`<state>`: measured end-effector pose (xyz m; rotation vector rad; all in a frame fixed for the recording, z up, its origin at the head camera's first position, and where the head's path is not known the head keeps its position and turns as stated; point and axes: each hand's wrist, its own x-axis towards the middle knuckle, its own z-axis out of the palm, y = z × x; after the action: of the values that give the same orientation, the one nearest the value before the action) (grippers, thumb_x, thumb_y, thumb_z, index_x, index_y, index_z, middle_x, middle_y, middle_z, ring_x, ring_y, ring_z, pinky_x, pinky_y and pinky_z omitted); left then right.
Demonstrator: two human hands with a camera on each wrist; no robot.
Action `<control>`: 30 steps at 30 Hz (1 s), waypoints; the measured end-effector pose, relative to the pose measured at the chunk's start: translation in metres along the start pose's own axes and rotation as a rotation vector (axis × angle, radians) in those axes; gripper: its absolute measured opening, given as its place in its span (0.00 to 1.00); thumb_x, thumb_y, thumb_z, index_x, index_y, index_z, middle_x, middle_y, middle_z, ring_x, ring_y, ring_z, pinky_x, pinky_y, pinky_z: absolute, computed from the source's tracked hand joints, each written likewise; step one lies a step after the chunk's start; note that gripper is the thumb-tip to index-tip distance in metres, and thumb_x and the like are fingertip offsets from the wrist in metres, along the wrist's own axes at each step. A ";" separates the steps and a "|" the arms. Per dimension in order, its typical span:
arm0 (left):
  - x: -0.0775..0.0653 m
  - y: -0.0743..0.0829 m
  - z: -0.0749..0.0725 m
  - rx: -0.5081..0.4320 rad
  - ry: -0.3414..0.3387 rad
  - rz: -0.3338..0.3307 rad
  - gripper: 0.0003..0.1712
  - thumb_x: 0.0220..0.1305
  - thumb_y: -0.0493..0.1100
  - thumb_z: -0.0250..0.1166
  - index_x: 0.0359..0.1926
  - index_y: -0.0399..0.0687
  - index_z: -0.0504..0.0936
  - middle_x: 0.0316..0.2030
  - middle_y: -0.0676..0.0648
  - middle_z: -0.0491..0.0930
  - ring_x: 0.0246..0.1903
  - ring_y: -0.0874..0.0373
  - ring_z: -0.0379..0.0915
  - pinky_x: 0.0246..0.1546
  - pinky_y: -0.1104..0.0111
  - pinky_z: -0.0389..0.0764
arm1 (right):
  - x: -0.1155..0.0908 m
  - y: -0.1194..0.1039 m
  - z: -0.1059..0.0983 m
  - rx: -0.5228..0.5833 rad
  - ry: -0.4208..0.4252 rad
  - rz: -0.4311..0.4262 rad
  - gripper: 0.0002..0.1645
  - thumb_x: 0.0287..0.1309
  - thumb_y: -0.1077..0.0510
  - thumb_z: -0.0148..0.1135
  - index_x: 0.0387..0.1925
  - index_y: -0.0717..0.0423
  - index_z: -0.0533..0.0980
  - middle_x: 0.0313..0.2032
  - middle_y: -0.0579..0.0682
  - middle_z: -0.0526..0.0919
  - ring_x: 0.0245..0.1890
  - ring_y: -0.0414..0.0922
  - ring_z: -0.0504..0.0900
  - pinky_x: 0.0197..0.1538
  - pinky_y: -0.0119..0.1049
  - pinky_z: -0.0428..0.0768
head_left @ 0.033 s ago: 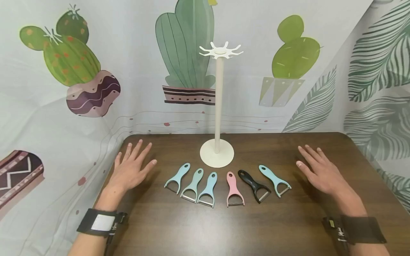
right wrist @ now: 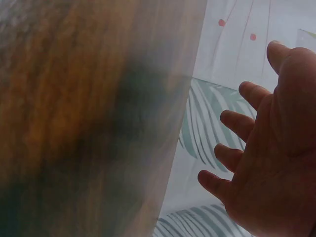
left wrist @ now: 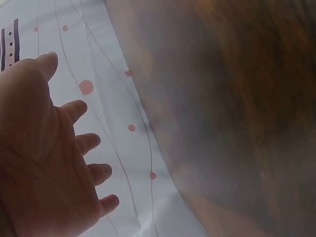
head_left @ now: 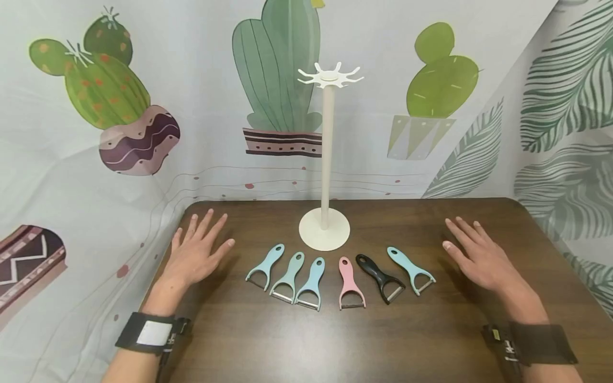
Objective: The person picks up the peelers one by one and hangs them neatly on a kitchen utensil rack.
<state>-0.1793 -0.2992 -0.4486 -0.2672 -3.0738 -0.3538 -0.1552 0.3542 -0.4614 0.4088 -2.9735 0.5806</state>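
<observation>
My left hand (head_left: 193, 256), fingers spread and straight, is over the table's left side, holding nothing. Over the right side my right hand (head_left: 482, 260) mirrors it, also holding nothing. Both palms show bare in the wrist views. Between the hands several Y-shaped peelers lie in an arc: a blue peeler (head_left: 272, 259) nearest the left hand, a pale green peeler (head_left: 293, 270), a light blue peeler (head_left: 314, 274), a pink peeler (head_left: 347, 275), a black peeler (head_left: 375, 270) and another blue peeler (head_left: 404, 260) nearest the right hand. Behind them stands a white rack (head_left: 327, 159) with radiating hooks on top.
The rack's round base (head_left: 310, 234) sits near the back edge of the brown wooden table (head_left: 268, 346). A cloth (head_left: 201, 117) printed with cacti and leaves hangs behind and beside the table. Each wrist wears a black band, the left band (head_left: 126, 331) and the right band (head_left: 543, 343).
</observation>
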 end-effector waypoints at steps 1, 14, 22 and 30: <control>0.000 0.000 0.001 -0.002 -0.003 -0.001 0.45 0.78 0.74 0.43 0.86 0.64 0.46 0.85 0.41 0.40 0.82 0.30 0.28 0.72 0.26 0.34 | 0.000 0.000 0.001 -0.001 0.000 0.000 0.38 0.83 0.45 0.47 0.84 0.53 0.53 0.79 0.71 0.55 0.78 0.78 0.45 0.66 0.80 0.55; 0.000 0.001 0.003 -0.017 -0.006 -0.002 0.45 0.78 0.74 0.43 0.86 0.63 0.47 0.85 0.41 0.38 0.82 0.31 0.27 0.72 0.26 0.33 | 0.004 0.002 0.004 -0.031 -0.023 0.025 0.39 0.83 0.43 0.45 0.85 0.51 0.52 0.80 0.70 0.54 0.77 0.80 0.47 0.64 0.82 0.56; 0.001 0.000 -0.002 -0.007 -0.001 -0.006 0.46 0.78 0.74 0.44 0.86 0.62 0.48 0.85 0.41 0.37 0.82 0.30 0.27 0.71 0.25 0.34 | 0.004 -0.001 0.001 -0.039 -0.029 0.036 0.39 0.84 0.41 0.45 0.85 0.50 0.51 0.81 0.68 0.53 0.78 0.79 0.46 0.63 0.82 0.55; 0.002 0.002 0.001 -0.011 0.008 0.004 0.45 0.78 0.74 0.44 0.86 0.63 0.48 0.85 0.40 0.38 0.82 0.30 0.27 0.71 0.25 0.34 | 0.001 0.000 -0.002 -0.067 -0.042 0.057 0.39 0.84 0.41 0.43 0.85 0.50 0.51 0.81 0.68 0.53 0.78 0.78 0.45 0.63 0.83 0.55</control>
<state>-0.1810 -0.2971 -0.4488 -0.2711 -3.0641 -0.3708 -0.1565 0.3550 -0.4593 0.3365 -3.0438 0.4819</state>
